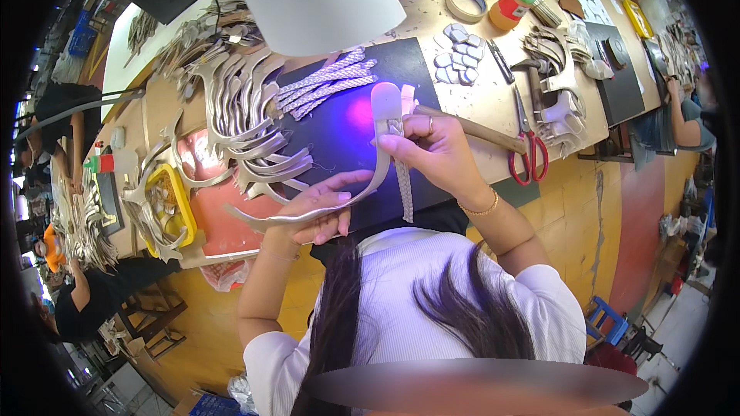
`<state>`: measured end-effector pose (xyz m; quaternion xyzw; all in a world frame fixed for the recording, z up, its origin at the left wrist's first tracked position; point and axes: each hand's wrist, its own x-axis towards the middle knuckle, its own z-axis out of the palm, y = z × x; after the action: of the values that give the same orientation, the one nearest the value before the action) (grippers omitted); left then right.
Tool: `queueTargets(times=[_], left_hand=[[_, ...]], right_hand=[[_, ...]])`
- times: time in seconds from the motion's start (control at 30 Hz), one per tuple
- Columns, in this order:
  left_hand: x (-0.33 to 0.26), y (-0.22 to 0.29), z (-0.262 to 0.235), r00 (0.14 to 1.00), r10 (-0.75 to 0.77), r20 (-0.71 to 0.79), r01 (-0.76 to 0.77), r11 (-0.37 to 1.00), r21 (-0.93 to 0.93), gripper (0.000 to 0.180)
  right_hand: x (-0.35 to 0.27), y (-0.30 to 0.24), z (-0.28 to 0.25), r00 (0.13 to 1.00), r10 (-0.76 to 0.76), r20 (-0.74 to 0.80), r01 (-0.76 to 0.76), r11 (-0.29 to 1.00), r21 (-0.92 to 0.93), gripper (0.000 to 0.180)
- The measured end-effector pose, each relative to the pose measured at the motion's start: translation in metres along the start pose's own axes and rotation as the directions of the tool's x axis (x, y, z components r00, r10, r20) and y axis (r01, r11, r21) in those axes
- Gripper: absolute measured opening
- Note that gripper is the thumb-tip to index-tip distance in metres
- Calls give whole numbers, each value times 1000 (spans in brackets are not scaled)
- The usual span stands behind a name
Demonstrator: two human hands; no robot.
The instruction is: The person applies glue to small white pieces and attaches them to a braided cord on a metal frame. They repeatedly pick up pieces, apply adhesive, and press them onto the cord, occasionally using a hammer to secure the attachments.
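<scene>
My left hand curls around a long, curved greyish strap, which lies across its palm and fingers. The strap bends upward to a wide rounded end, lit violet. There my right hand pinches a narrow braided strip against it with thumb and fingers, and the strip's tail hangs below. Both hands are above a black mat. Several braided silver strips lie on the mat's far part. Behind my right hand, a wooden tool handle slants across the table; its far end is partly hidden.
Piled silvery straps lie left, near a red board and yellow tray. Rightward are small grey pieces, red-handled scissors and a glue bottle. A white cylindrical shade hangs over the far side. Other people work nearby.
</scene>
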<state>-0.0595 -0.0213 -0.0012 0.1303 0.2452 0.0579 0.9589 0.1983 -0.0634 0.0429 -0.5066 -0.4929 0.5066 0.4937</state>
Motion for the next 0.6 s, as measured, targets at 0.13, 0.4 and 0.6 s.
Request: queueTargets(times=[0.13, 0.4, 0.6], left_hand=[[5, -11, -8, 998, -38, 51, 39, 999, -18, 48], [8, -5, -3, 999, 42, -14, -41, 999, 27, 37], [2, -2, 21, 995, 92, 26, -94, 992, 86, 36]], right_hand=[[-2, 0, -2, 999, 27, -29, -26, 999, 37, 25], [-3, 1, -16, 995, 96, -42, -86, 977, 194, 25], [2, 7, -23, 965, 262, 4, -220, 802, 555, 22]])
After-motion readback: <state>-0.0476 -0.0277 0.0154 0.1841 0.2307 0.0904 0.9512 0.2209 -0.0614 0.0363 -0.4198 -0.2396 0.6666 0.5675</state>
